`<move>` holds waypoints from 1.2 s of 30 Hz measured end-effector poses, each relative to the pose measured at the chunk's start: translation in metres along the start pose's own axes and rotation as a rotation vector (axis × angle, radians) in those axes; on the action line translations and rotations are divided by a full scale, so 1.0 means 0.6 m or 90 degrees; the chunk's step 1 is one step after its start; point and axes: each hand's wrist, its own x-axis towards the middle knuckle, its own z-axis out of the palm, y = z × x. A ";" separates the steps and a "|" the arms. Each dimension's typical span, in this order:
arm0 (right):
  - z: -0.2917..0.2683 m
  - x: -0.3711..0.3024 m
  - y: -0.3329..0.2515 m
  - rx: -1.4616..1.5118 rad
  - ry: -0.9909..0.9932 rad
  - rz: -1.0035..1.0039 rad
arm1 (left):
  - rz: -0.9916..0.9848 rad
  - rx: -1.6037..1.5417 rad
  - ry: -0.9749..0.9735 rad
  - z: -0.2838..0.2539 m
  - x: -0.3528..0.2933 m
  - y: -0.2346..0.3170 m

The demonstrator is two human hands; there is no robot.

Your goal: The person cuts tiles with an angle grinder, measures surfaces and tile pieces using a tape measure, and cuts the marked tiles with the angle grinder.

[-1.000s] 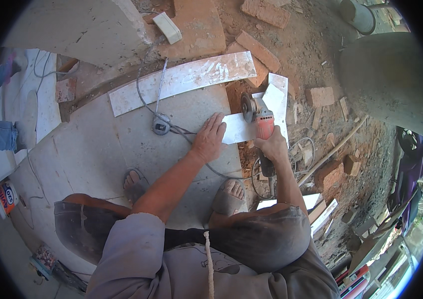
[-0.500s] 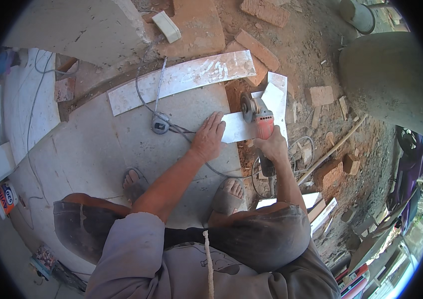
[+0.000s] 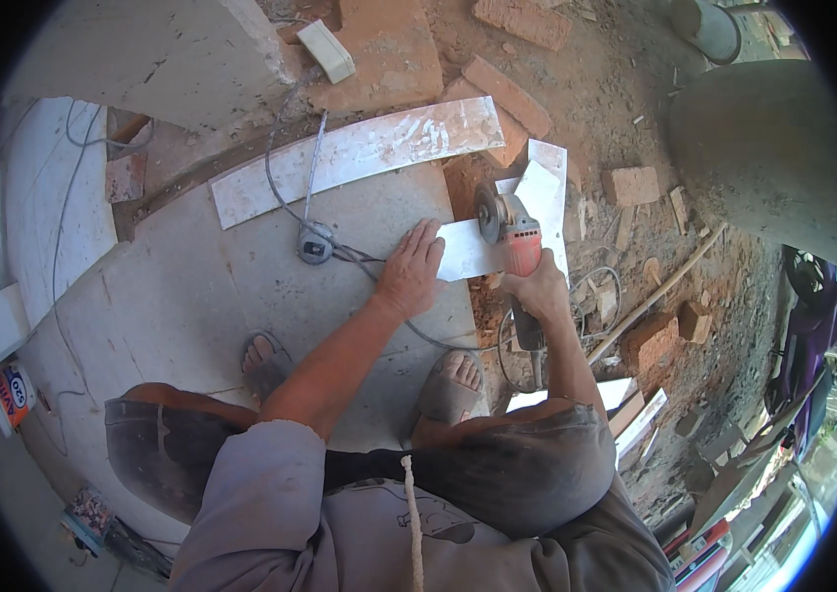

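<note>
My right hand (image 3: 537,286) is wrapped round the body of an angle grinder (image 3: 524,252), red and black, its disc (image 3: 488,211) upright over a short white tile piece (image 3: 468,250). Whether the disc touches the tile cannot be made out. At the tile's left end my left hand (image 3: 410,264) holds it against the paved floor, fingers close together on its surface. The tile's right end passes beneath the grinder and is partly hidden. More white tile offcuts (image 3: 547,170) lie just beyond the grinder.
A long white tile strip (image 3: 359,158) lies ahead, with a tape measure (image 3: 316,243) extended near it. The grinder's cord (image 3: 428,341) loops across the floor beside my sandalled feet (image 3: 453,385). Bricks (image 3: 632,185), a wooden stick (image 3: 665,294) and a large round container (image 3: 764,158) are on the right.
Both hands, the grinder and the tile piece keep nearly the same places. The whole picture has shifted very slightly.
</note>
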 end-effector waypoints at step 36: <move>-0.005 -0.021 -0.002 -0.016 0.004 0.007 | -0.001 0.001 0.011 0.000 -0.001 0.001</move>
